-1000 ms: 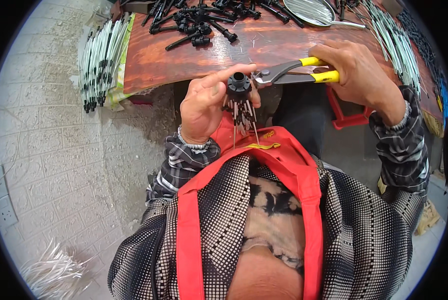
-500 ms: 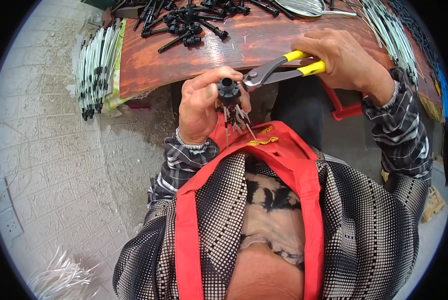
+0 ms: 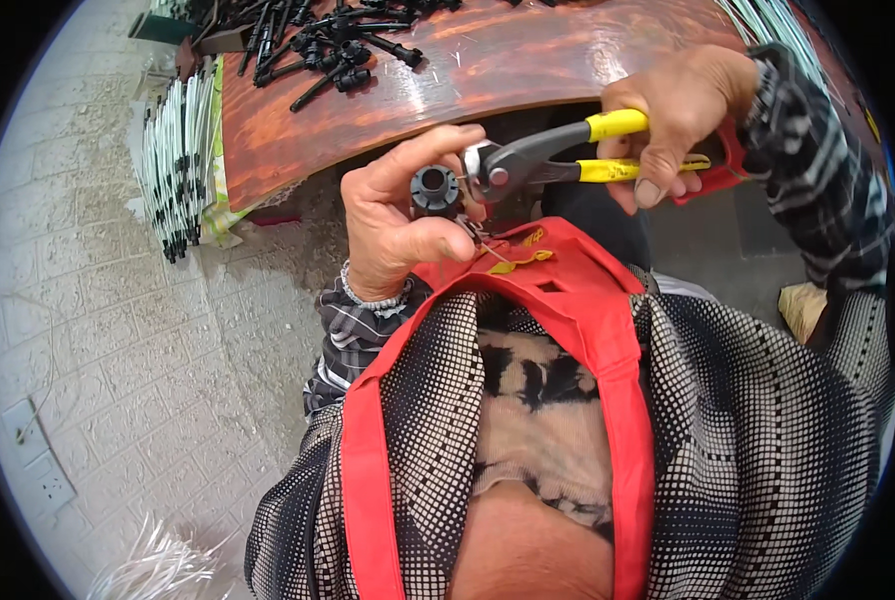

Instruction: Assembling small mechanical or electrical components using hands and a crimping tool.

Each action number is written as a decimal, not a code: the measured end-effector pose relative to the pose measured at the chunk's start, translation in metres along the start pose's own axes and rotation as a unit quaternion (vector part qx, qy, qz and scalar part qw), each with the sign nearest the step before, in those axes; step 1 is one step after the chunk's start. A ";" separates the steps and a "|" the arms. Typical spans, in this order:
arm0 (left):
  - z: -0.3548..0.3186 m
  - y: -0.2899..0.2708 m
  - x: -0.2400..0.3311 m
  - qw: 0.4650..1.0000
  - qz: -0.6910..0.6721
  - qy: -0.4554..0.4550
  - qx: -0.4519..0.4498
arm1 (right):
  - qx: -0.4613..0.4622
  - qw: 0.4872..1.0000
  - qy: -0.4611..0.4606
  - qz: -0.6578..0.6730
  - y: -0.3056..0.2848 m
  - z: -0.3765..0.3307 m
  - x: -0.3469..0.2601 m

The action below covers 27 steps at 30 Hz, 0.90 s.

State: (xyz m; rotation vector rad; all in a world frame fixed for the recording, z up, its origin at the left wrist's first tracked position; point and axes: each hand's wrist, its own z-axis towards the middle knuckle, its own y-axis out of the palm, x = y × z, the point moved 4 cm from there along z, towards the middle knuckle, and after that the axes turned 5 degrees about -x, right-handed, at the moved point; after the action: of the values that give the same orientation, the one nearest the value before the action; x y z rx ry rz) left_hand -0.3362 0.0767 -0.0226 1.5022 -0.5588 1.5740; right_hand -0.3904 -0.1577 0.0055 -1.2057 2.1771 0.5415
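My left hand [image 3: 388, 215] is closed around a black tubular plastic part [image 3: 435, 190], whose round hollow end faces up. Thin ribs or wires hang beneath this part, partly hidden by my thumb. In my right hand [image 3: 673, 125] are cutting pliers [image 3: 533, 160] with dark jaws and yellow handles, the handles spread a little. The head of the pliers is up against the far right side of the black part, by my left fingertips. Exactly what lies between the jaws is hidden. A red apron [image 3: 578, 290] spreads below my hands.
On the reddish wooden table [image 3: 508, 70] lies a heap of black tubular parts [image 3: 338, 50]. Bundles of thin white rods with black ends [image 3: 180, 160] hang at its left edge, and more white rods [image 3: 778, 35] lie at the far right. White strips [image 3: 158, 570] are on the floor.
The pliers have turned and come round to the far side of the black part. My right hand has changed its hold, and my left hand has tilted the part's hollow end toward me.
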 end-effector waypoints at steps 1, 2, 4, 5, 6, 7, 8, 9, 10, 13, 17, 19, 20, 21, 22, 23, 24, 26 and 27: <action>-0.001 0.003 0.002 1.000 0.013 -0.006 0.009 | -0.056 0.997 -0.012 0.042 0.004 0.006 0.006; 0.001 0.004 0.005 0.999 0.026 -0.007 0.017 | -0.111 0.990 -0.023 0.081 0.006 0.010 0.010; 0.003 0.004 0.004 0.999 0.037 -0.008 0.020 | -0.159 0.979 -0.035 0.123 0.012 0.017 0.016; 0.001 0.003 0.002 0.998 0.052 0.000 0.022 | -0.189 0.972 -0.046 0.133 0.015 0.022 0.015; 0.000 0.004 0.002 0.997 0.067 0.007 0.023 | -0.217 0.964 -0.058 0.143 0.018 0.025 0.014; 0.000 0.004 0.002 0.996 0.082 0.015 0.024 | -0.245 0.955 -0.069 0.153 0.021 0.025 0.013; 0.000 0.005 0.002 0.996 0.081 0.017 0.023 | -0.244 0.955 -0.068 0.153 0.022 0.023 0.014; 0.002 0.007 0.002 0.995 0.096 0.017 0.034 | -0.220 0.962 -0.069 0.144 0.023 0.021 0.015; 0.003 0.010 0.005 0.992 0.115 0.015 0.048 | -0.200 0.968 -0.072 0.131 0.024 0.022 0.014; 0.004 0.010 0.009 0.989 0.138 0.013 0.055 | -0.133 0.983 -0.078 0.098 0.031 0.018 0.012; 0.003 0.003 0.002 0.992 0.111 0.008 0.056 | -0.040 0.993 -0.092 0.058 0.034 0.016 0.005; 0.001 -0.004 -0.007 0.996 0.036 -0.003 0.079 | 0.058 0.992 -0.111 0.033 0.030 0.015 -0.001; 0.001 -0.007 -0.006 0.996 0.038 0.000 0.083 | 0.056 0.992 -0.111 0.028 0.034 0.016 -0.005; 0.002 -0.009 -0.007 0.997 0.013 -0.001 0.077 | 0.146 0.981 -0.130 -0.018 0.033 0.013 -0.012; 0.005 -0.009 -0.007 0.997 -0.011 -0.001 0.070 | 0.235 0.958 -0.148 -0.064 0.031 0.008 -0.017; 0.006 -0.009 -0.007 0.997 -0.034 -0.001 0.064 | 0.321 0.926 -0.166 -0.110 0.029 0.002 -0.022; 0.007 -0.010 -0.006 0.997 -0.030 0.002 0.068 | 0.319 0.925 -0.170 -0.114 0.030 0.003 -0.021; 0.008 -0.012 -0.007 0.998 -0.023 0.003 0.063 | 0.445 0.835 -0.130 -0.296 0.027 -0.002 -0.019; 0.009 -0.013 -0.007 0.998 -0.018 0.003 0.062 | 0.498 0.772 -0.108 -0.380 0.027 -0.004 -0.020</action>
State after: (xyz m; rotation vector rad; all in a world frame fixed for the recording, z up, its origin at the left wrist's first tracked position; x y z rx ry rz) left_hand -0.3212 0.0743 -0.0314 1.5897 -0.4344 1.6092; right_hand -0.4067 -0.1342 0.0234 -1.1320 1.2166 -0.7202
